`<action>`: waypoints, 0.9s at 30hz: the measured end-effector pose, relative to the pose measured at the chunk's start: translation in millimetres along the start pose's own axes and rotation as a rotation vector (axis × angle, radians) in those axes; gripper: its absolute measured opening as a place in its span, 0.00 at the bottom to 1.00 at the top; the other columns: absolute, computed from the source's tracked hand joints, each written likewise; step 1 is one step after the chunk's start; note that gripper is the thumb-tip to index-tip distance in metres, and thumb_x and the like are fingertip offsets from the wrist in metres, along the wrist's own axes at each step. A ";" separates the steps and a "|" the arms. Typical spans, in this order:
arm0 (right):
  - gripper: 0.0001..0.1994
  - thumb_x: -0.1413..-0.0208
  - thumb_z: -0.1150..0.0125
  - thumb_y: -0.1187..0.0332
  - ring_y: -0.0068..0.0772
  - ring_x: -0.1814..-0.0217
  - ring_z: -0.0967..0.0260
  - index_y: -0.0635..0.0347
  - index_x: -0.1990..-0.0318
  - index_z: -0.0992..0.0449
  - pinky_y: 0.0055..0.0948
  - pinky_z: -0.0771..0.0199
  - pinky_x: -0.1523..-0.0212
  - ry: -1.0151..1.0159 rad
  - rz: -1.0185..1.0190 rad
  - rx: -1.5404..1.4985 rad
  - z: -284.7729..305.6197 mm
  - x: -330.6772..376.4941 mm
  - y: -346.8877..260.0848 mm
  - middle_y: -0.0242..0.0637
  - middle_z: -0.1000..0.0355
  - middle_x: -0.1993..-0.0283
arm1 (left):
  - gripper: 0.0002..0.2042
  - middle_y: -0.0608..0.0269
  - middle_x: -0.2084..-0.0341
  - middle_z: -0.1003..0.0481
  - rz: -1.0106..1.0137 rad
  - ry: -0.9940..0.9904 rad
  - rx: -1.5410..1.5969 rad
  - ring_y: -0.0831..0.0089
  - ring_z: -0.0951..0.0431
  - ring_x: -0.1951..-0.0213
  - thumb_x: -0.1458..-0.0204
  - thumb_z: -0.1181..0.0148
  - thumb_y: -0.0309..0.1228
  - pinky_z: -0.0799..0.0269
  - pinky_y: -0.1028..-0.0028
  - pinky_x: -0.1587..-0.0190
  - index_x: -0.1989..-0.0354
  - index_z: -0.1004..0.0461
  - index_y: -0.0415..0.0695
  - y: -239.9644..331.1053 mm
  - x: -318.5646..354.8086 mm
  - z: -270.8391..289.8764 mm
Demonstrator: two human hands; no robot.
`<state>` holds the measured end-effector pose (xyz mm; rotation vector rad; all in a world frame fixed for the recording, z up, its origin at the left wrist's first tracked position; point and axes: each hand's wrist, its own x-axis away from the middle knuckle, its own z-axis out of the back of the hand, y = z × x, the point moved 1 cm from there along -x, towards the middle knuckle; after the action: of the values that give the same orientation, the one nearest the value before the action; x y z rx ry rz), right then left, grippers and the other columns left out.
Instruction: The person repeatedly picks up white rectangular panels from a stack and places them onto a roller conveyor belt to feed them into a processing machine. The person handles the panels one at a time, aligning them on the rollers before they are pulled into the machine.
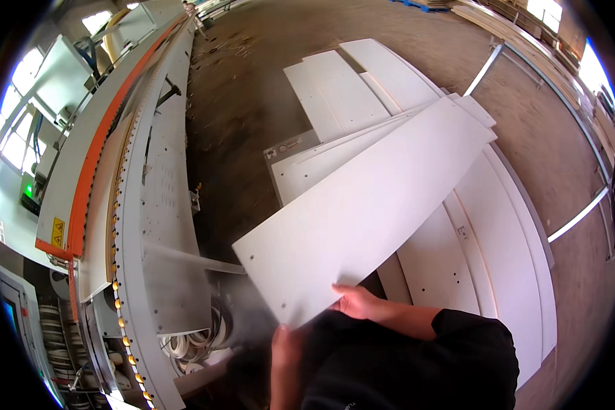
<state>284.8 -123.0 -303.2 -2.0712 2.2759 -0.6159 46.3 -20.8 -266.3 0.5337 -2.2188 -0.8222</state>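
Holding a long white panel [369, 205] by its near edge, the right hand [354, 301] is clamped on it, the left hand [285, 339] too. It hangs lifted above the stack of panels [499, 225], not yet at the long machine [143, 205] alongside.

A long panel [369, 205] lies slantwise across the middle, its near end at the person's chest and its far end reaching up to the right. The right hand [359, 302] grips its near edge; the left hand [285, 339] sits at the near corner, just left of it. Beneath and behind the panel lies a stack of flat boards [471, 253] on the floor [246, 89], more boards [348, 89] spreading beyond. To the left runs a long machine [143, 178], with coiled edging rolls [191, 342] under its near end.
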 end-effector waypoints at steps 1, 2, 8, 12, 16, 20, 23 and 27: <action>0.24 0.27 0.46 0.66 0.43 0.27 0.32 0.61 0.28 0.36 0.51 0.33 0.27 -0.040 -0.056 0.047 2.2 7.7 1.9 0.43 0.32 0.28 | 0.32 0.50 0.37 0.26 -0.025 0.054 -0.126 0.52 0.23 0.40 0.36 0.39 0.43 0.25 0.50 0.40 0.29 0.37 0.36 -5.1 0.8 2.5; 0.25 0.27 0.47 0.66 0.44 0.25 0.35 0.62 0.27 0.38 0.52 0.34 0.26 -0.080 -0.113 0.096 5.7 16.0 0.9 0.44 0.34 0.26 | 0.32 0.50 0.39 0.26 -0.068 0.079 -0.206 0.52 0.23 0.40 0.38 0.37 0.40 0.26 0.50 0.39 0.29 0.37 0.36 -10.3 4.6 5.1; 0.33 0.27 0.56 0.48 0.46 0.19 0.44 0.61 0.24 0.41 0.51 0.48 0.20 -0.043 0.318 0.069 92.2 62.0 -101.4 0.41 0.40 0.21 | 0.33 0.50 0.42 0.24 -0.222 0.140 -0.107 0.54 0.24 0.40 0.48 0.35 0.32 0.29 0.52 0.35 0.32 0.34 0.33 15.4 75.1 -33.8; 0.28 0.26 0.56 0.47 0.40 0.36 0.26 0.59 0.33 0.30 0.47 0.26 0.36 0.202 0.691 0.116 98.5 100.4 -212.0 0.39 0.24 0.36 | 0.33 0.49 0.43 0.23 -0.420 0.167 -0.036 0.53 0.23 0.40 0.50 0.35 0.35 0.30 0.54 0.34 0.35 0.32 0.31 36.0 131.6 -24.4; 0.24 0.28 0.51 0.49 0.38 0.40 0.24 0.57 0.38 0.25 0.44 0.25 0.38 0.004 0.748 0.126 130.6 121.2 -268.7 0.36 0.21 0.42 | 0.29 0.50 0.45 0.22 -0.620 0.215 -0.042 0.54 0.23 0.41 0.47 0.38 0.39 0.29 0.54 0.37 0.39 0.28 0.32 45.0 164.1 24.6; 0.25 0.30 0.52 0.53 0.44 0.36 0.27 0.62 0.37 0.27 0.48 0.27 0.34 0.186 0.770 0.223 86.5 107.5 -235.1 0.38 0.23 0.39 | 0.28 0.50 0.50 0.20 -0.701 0.177 0.020 0.57 0.20 0.47 0.48 0.37 0.40 0.25 0.59 0.43 0.43 0.26 0.30 67.7 222.4 12.4; 0.28 0.29 0.54 0.50 0.44 0.33 0.30 0.62 0.32 0.31 0.48 0.28 0.34 0.161 0.727 0.202 62.2 101.1 -200.1 0.39 0.27 0.34 | 0.29 0.51 0.55 0.20 -0.719 0.308 0.010 0.60 0.18 0.54 0.50 0.34 0.44 0.22 0.62 0.48 0.48 0.24 0.29 76.1 267.4 17.9; 0.28 0.29 0.50 0.50 0.44 0.32 0.31 0.60 0.31 0.31 0.47 0.30 0.33 -0.001 0.585 0.036 25.7 71.1 -157.7 0.37 0.28 0.32 | 0.28 0.51 0.57 0.19 -0.939 0.354 0.071 0.59 0.17 0.56 0.51 0.36 0.42 0.21 0.61 0.52 0.47 0.24 0.31 73.6 333.4 36.1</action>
<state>433.2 -206.5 -263.4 -1.2721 2.6507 -0.6017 -212.9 -145.8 -79.1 1.6749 -1.6149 -0.9852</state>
